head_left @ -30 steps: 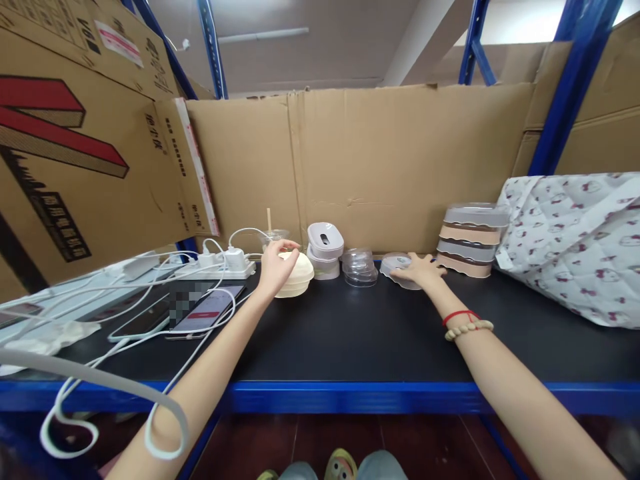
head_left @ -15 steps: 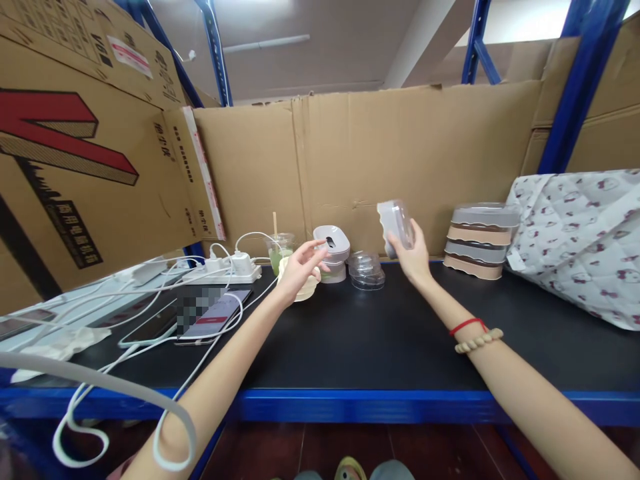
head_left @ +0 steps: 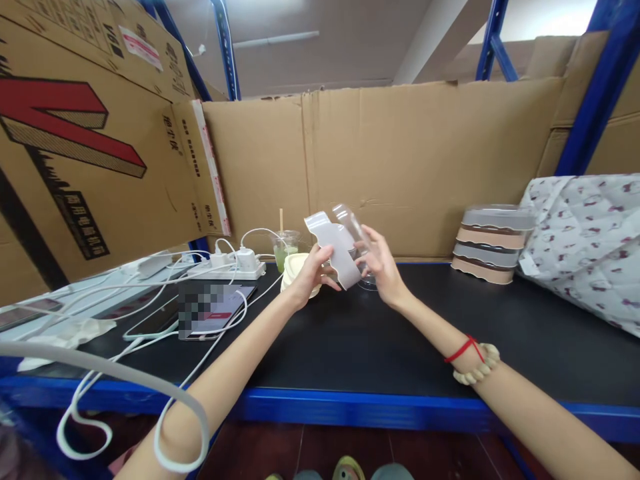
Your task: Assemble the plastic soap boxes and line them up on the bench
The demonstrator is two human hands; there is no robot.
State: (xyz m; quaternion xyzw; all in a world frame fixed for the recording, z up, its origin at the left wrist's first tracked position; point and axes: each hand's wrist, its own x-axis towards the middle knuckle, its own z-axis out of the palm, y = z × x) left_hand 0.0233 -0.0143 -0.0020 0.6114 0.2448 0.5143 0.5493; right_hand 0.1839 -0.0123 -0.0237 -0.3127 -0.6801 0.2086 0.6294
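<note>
Over the middle of the table, my left hand [head_left: 311, 277] pinches a grey wavy-edged container base [head_left: 334, 250], tilted, its thumb on the near face. My right hand [head_left: 384, 272] has its fingers around a clear plastic lid [head_left: 351, 221] just right of the base. The lid stands partly apart from the base; whether they still touch at the lower end is hidden. Behind my left hand sits a cream round container [head_left: 294, 265]. Clear plastic pieces [head_left: 369, 285] lie on the table behind my right hand, mostly covered by it.
To the right stands a stack of several grey and peach containers [head_left: 493, 243], beside a white patterned bag [head_left: 585, 247]. On the left are a green drink cup [head_left: 286, 248], a power strip [head_left: 227, 268], phones [head_left: 215, 313] and loose white cables. A cardboard wall [head_left: 425, 167] backs the table.
My right hand has brought the grey container with its clear lid leftward to the middle. My left hand has taken hold of the grey base, and the lid has come partly away from it.
</note>
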